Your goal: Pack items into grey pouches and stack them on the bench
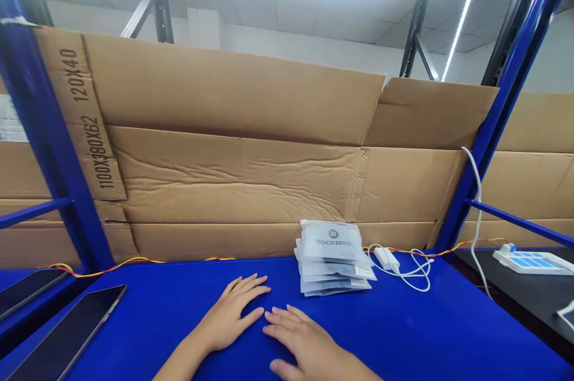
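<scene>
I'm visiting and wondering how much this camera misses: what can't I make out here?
All in the head view:
Palms of the bare left hand and bare right hand: hidden by their backs.
Contents of the stacked pale-grey, flat plastic packets: hidden by their wrapping.
Near end of the flat black rectangular device: cut off by the bottom edge.

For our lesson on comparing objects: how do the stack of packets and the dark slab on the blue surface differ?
The stack of packets is pale, while the dark slab is blackish. The stack of packets is several pieces piled up; the dark slab looks like one. The stack of packets shows printed lettering; the dark slab shows none. Both lie on the blue surface.
</scene>
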Available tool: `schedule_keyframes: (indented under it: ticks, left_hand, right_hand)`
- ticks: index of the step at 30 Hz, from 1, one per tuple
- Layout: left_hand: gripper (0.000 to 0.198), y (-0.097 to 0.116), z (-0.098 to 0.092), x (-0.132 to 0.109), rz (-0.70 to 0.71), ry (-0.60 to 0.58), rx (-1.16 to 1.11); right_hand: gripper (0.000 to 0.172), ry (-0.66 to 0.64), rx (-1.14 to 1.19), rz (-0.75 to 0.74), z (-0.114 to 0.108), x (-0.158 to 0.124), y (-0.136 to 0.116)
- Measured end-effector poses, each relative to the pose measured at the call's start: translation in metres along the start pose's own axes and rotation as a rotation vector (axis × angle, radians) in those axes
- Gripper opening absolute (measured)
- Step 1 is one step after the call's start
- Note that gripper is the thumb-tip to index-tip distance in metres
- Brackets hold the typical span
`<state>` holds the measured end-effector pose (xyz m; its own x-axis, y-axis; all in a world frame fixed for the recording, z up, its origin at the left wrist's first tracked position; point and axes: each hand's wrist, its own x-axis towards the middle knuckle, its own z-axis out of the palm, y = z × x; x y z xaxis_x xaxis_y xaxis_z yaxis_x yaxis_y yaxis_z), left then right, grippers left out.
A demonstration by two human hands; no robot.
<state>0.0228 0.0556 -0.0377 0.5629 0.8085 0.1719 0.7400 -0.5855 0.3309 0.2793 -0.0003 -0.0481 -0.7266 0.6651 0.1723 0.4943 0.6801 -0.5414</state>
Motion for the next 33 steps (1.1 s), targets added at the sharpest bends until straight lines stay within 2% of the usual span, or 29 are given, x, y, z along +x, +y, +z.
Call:
schedule_keyframes:
  ticks: [8, 14, 20, 23, 25, 28, 30, 33]
  left_hand:
    - [0.04, 0.0, 0.0, 0.0, -0.015, -0.029, 0.011]
    - [0.041, -0.001, 0.0, 0.0, 0.004, -0.001, -0.008]
    - [0.04, -0.001, 0.001, 0.0, -0.002, -0.004, -0.007]
    - [0.04, -0.001, 0.0, 0.001, -0.005, -0.01, -0.01]
    - [0.041, 0.0, -0.001, 0.002, -0.015, -0.019, -0.012]
    - [0.04, 0.002, -0.003, 0.0, -0.032, -0.03, -0.025]
    - [0.039, 0.003, -0.005, -0.001, -0.038, -0.029, -0.039]
    - [0.04, 0.005, -0.007, -0.004, -0.039, -0.027, -0.06]
  right_hand:
    - [0.061, -0.007, 0.006, -0.002, -0.003, -0.001, -0.003]
    - [0.061, -0.054, 0.003, -0.006, -0.01, -0.001, -0.006]
    - [0.059, -0.023, -0.02, -0.025, -0.009, -0.004, -0.011]
    - [0.047, 0.111, -0.121, -0.107, -0.021, -0.007, -0.014]
    - [0.044, 0.314, -0.27, -0.111, -0.041, -0.011, -0.009]
    - [0.044, 0.638, -0.499, 0.062, -0.079, -0.018, 0.013]
    - [0.045, 0.698, -0.552, 0.2, -0.1, -0.024, 0.031]
    - [0.034, 0.649, -0.567, 0.208, -0.117, -0.029, 0.054]
